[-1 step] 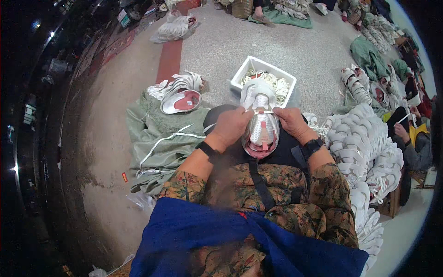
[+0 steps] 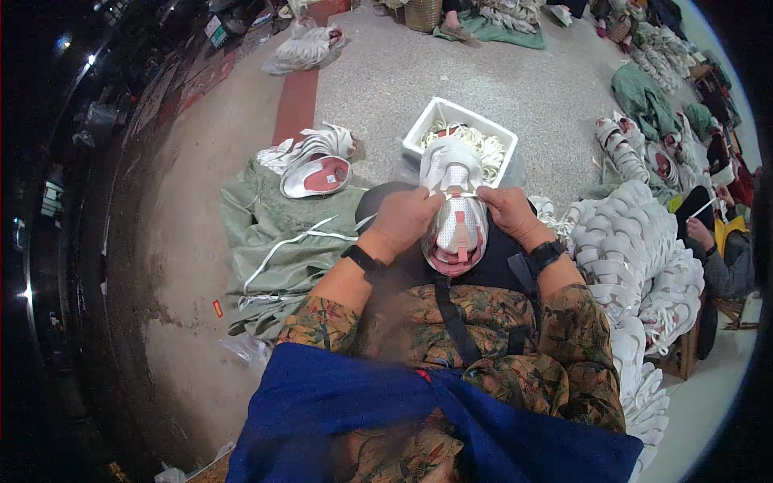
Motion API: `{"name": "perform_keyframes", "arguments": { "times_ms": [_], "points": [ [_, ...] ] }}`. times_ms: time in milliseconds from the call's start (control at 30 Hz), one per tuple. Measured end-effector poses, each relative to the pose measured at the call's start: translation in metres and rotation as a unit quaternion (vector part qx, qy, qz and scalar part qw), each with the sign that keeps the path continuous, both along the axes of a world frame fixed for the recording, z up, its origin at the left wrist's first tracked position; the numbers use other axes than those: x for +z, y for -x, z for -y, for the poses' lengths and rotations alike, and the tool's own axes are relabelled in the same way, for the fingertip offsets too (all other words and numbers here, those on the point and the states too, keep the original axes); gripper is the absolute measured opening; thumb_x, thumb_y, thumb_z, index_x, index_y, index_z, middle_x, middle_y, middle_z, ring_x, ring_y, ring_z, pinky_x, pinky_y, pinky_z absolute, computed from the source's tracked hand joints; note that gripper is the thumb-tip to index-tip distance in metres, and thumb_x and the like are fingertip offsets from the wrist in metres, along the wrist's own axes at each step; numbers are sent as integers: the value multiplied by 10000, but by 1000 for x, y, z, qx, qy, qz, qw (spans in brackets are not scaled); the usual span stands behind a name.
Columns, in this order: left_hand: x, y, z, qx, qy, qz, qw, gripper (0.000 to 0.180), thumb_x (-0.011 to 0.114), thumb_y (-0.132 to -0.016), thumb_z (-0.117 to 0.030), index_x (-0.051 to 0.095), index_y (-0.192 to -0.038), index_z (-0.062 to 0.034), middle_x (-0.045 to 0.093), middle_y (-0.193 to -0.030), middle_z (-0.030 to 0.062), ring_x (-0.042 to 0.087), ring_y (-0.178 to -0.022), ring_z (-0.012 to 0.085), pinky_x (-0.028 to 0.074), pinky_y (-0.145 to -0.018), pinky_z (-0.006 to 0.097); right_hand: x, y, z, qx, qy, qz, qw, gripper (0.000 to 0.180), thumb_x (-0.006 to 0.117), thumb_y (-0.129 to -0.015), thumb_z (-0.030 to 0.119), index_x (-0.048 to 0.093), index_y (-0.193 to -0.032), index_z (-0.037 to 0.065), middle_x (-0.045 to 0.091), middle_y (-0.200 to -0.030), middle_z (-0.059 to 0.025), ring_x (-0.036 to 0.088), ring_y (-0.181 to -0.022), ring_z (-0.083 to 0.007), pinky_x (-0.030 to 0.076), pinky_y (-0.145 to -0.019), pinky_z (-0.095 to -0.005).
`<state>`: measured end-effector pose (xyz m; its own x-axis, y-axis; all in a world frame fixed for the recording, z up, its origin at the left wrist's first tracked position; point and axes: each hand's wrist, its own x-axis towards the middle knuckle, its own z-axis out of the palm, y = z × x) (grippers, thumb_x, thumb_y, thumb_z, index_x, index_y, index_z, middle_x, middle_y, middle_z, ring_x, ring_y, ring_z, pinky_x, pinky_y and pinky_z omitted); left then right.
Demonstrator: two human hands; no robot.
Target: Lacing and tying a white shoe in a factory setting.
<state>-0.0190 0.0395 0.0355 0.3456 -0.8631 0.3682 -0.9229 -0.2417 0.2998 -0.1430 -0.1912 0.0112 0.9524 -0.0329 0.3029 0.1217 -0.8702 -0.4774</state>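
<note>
A white shoe upper [image 2: 451,233] with pink lining and a perforated tongue rests at my lap, its toe pointing away from me. A white shoelace [image 2: 460,194] crosses it between my hands. My left hand [image 2: 405,216] is closed on the lace at the left side of the upper. On the opposite side, my right hand [image 2: 511,212] has its fingers pinched on the lace too. The fingertips partly cover where the lace meets the eyelets.
Just beyond the upper stands a white bin [image 2: 480,115] of laces. Left, a green sack [image 2: 282,213] bears a loose lace [image 2: 270,251] and several uppers [image 2: 316,177]. Stacked white uppers [image 2: 628,233] line my right. Farther right, another person's hand [image 2: 702,232] holds a white strip.
</note>
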Motion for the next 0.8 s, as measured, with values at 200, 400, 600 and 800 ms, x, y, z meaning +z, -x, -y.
{"name": "perform_keyframes", "arguments": {
  "times_ms": [200,400,600,800],
  "points": [
    [3,-22,4,-36,-33,24,998,147,523,-828,-164,607,-946,-185,547,-697,73,598,-631,278,459,-523,405,2,-1,8,-24,7,-51,998,178,578,-798,124,641,-961,160,604,-714,-189,607,-677,-385,483,-588,-447],
    [-12,-36,-14,-62,41,-31,997,175,520,-834,-163,643,-959,-172,598,-754,79,608,-716,301,489,-605,394,4,10,9,-23,15,-48,998,162,569,-817,113,641,-951,168,597,-719,-203,603,-686,-400,483,-590,-448],
    [-26,-87,-111,42,80,-220,971,111,625,-832,-98,688,-892,-29,685,-879,115,649,-827,204,500,-752,299,-6,60,87,-121,-46,16,992,151,614,-841,139,651,-928,21,638,-811,-210,626,-776,-356,489,-698,-373],
    [-18,-122,-289,255,15,-244,936,130,663,-812,-91,657,-878,20,659,-780,84,597,-726,151,472,-683,284,7,190,257,-299,17,23,954,164,620,-821,111,623,-866,-47,652,-787,-145,613,-748,-209,464,-711,-311]
  ]
}}
